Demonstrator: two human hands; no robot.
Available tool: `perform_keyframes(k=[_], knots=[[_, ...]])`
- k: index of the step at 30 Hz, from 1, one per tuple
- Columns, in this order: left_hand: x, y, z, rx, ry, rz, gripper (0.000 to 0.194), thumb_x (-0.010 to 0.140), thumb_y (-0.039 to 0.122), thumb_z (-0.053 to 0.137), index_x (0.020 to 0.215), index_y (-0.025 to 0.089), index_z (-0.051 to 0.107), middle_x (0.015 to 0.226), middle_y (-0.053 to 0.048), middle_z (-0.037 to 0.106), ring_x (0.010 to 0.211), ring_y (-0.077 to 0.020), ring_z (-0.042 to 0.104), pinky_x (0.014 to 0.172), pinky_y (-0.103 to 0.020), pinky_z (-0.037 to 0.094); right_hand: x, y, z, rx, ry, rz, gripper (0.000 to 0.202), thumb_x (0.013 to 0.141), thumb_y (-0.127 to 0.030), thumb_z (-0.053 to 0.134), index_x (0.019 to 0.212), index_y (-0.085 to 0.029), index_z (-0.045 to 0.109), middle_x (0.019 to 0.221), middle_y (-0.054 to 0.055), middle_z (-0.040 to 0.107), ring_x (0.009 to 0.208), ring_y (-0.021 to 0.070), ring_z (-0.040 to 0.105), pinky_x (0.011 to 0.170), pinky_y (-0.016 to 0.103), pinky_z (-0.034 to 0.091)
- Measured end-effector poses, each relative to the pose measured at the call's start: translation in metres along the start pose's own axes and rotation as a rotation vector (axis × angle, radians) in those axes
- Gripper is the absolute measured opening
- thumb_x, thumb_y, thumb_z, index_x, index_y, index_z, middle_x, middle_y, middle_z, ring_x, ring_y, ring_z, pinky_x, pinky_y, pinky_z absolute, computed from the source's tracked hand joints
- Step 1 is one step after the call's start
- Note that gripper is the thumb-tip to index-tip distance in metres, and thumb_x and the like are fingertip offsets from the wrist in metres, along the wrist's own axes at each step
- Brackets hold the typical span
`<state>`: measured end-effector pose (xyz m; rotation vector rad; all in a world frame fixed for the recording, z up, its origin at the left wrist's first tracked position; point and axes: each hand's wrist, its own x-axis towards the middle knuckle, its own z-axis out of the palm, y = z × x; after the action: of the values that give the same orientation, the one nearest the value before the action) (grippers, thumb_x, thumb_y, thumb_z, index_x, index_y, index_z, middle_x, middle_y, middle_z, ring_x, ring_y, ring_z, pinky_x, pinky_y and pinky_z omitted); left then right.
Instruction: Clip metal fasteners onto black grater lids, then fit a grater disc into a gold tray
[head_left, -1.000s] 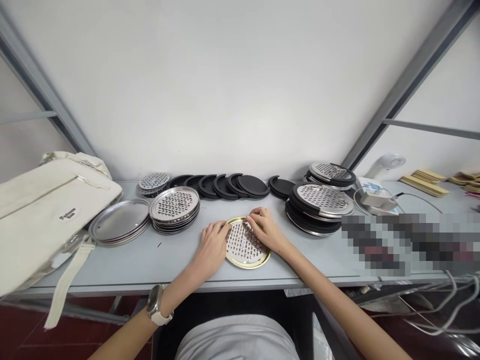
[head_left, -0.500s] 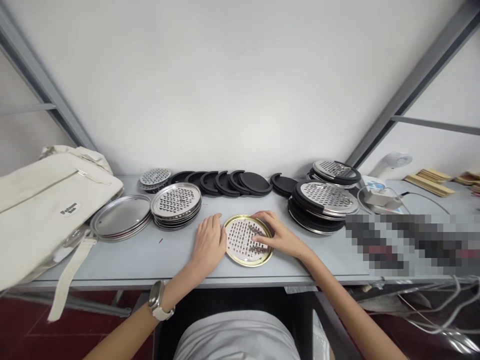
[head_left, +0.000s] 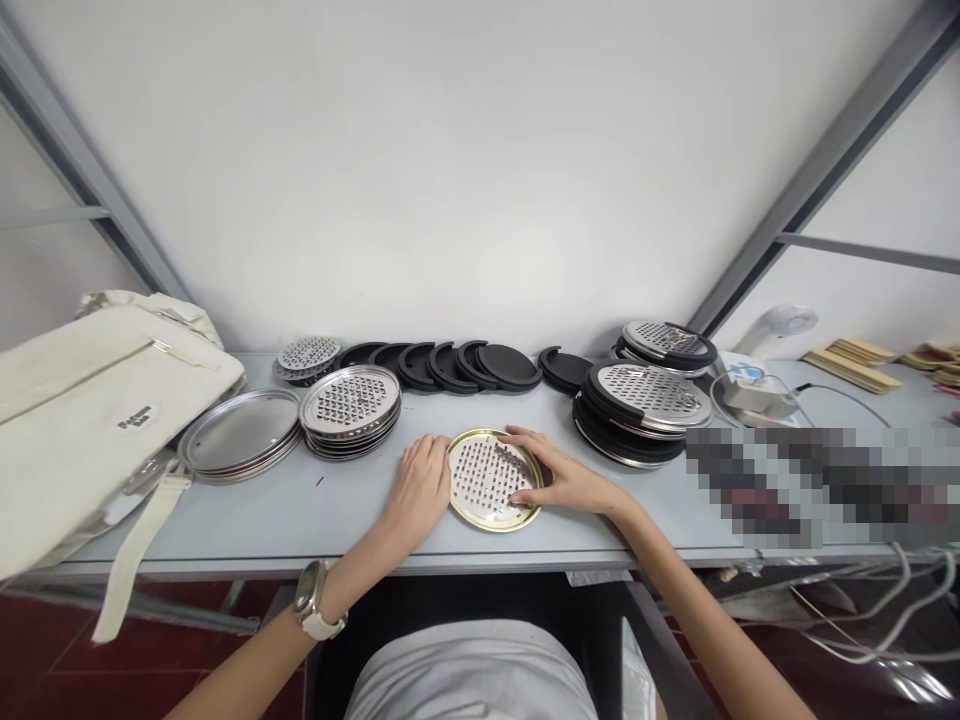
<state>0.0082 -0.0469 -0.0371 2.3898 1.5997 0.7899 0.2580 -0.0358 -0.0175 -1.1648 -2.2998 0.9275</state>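
A round metal grater disc (head_left: 484, 482) lies in a shallow gold-rimmed round tray (head_left: 491, 526) near the front of the table. Against the left rim rests my left hand (head_left: 421, 480), its fingers stretched forward on the tabletop and its thumb side touching the tray. My right hand (head_left: 566, 475) grips the right side of the grater disc, with fingers at the upper rim and thumb on the perforated face. The right edge is partly hidden under this hand. Stacked grater discs (head_left: 351, 400) sit beyond my left hand.
Silver round trays (head_left: 240, 432) are piled by a cream bag (head_left: 112, 420) on the left. Black round holders (head_left: 510, 366) line the wall. Graters in black holders (head_left: 649, 395) stand stacked at right, beside a white device with a cable (head_left: 754, 392) and yellow pieces (head_left: 855, 368).
My right thumb has slid toward me across the perforated face, and its fingers have shifted slightly at the rim. My left hand has barely moved. The view has shifted slightly.
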Motion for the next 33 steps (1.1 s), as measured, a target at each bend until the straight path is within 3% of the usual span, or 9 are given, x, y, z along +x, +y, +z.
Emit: perform_keyframes(k=[8, 22, 33], knots=[[0.0009, 0.0023, -0.0010, -0.050, -0.013, -0.017, 0.024, 0.092, 0.013, 0.030, 0.103, 0.017, 0.052, 0.095, -0.007, 0.052, 0.093, -0.0207, 0.050, 0.087, -0.038, 0.043, -0.0017, 0.0057, 0.0039, 0.049, 0.057, -0.050, 0.065, 0.077, -0.042, 0.071, 0.135, -0.028, 0.045, 0.144, 0.009, 0.039, 0.135, 0.0263, 0.034, 0.112, 0.043, 0.027], [-0.0002, -0.0005, 0.0029, -0.178, 0.088, -0.013, 0.027, 0.093, 0.011, 0.030, 0.111, 0.019, 0.047, 0.105, -0.008, 0.052, 0.104, -0.0219, 0.048, 0.093, -0.040, 0.042, -0.0036, 0.0020, 0.0032, 0.043, 0.031, -0.023, 0.067, 0.079, -0.038, 0.068, 0.139, -0.029, 0.040, 0.151, 0.008, 0.029, 0.140, 0.0274, 0.025, 0.115, 0.047, 0.021], [0.0000, 0.0020, 0.0012, -0.199, 0.104, 0.006, 0.025, 0.093, 0.012, 0.031, 0.111, 0.019, 0.047, 0.106, -0.008, 0.053, 0.106, -0.0213, 0.049, 0.094, -0.038, 0.042, -0.0025, -0.0005, 0.0072, 0.000, 0.021, 0.014, 0.066, 0.078, -0.047, 0.068, 0.138, -0.033, 0.045, 0.155, 0.006, 0.022, 0.142, 0.0293, 0.018, 0.115, 0.049, 0.018]])
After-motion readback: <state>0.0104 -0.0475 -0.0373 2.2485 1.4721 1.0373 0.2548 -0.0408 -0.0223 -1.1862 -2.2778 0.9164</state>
